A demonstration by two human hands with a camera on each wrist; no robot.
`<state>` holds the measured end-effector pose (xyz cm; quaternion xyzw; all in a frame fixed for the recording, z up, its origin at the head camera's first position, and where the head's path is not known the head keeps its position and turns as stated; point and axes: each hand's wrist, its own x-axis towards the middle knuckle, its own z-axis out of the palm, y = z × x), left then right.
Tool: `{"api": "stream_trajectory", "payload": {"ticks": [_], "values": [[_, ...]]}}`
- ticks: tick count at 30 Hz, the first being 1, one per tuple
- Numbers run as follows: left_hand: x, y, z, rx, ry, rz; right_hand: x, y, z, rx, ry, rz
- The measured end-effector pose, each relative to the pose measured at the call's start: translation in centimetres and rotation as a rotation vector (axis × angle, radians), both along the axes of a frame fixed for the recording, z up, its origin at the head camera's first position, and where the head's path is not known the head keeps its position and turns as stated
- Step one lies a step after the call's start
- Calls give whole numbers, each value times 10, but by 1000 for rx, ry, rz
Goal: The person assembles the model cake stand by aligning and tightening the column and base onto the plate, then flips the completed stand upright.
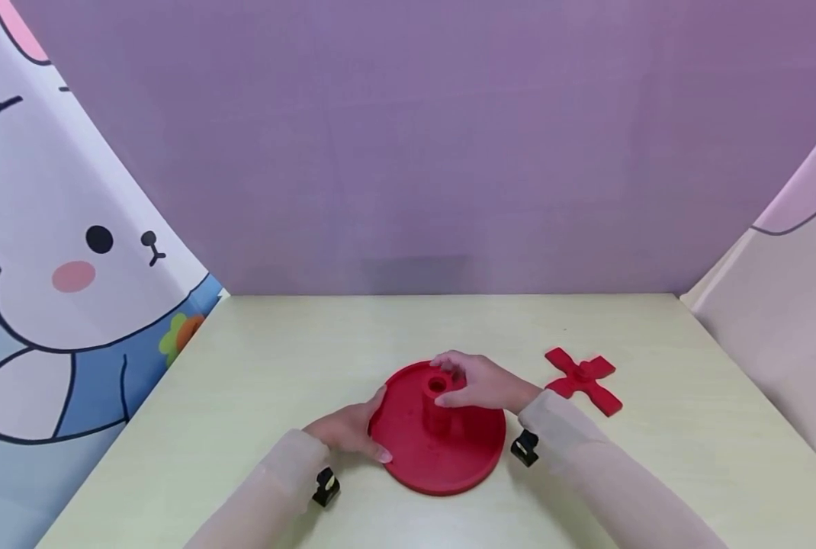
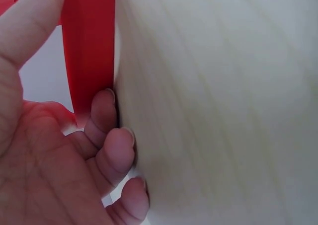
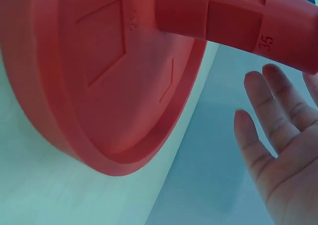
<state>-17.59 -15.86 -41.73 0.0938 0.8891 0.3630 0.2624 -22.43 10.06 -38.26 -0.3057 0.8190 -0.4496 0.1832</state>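
A red round base (image 1: pixel 442 465) with a raised rim lies on the table, and a hollow red post (image 1: pixel 437 415) stands up from its middle. My left hand (image 1: pixel 350 428) grips the base at its left edge; in the left wrist view, fingertips (image 2: pixel 119 150) curl under the red rim (image 2: pixel 92 46), close to the tabletop. With thumb and finger, my right hand (image 1: pixel 485 383) holds the top of the post, thumb in front. The right wrist view shows numbers on the post (image 3: pixel 233 21) and the other fingers (image 3: pixel 271 106) spread apart from it.
To the right of the base, a red four-armed cross piece (image 1: pixel 582 377) with a small knob in its middle lies on the pale table (image 1: pixel 298 343). A purple backdrop (image 1: pixel 408 152) rises behind the table, and a cartoon-printed sheet (image 1: pixel 44 305) hangs on the left.
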Motion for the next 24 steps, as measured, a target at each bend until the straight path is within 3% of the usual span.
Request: {"api": "stream_trajectory", "payload": {"ticks": [11,24], "values": [[0,0,-2,6,4,21,-1,4,-3,21,27,35],[0,1,0,-35,18,20,1,0,0,14,35,-2]]}}
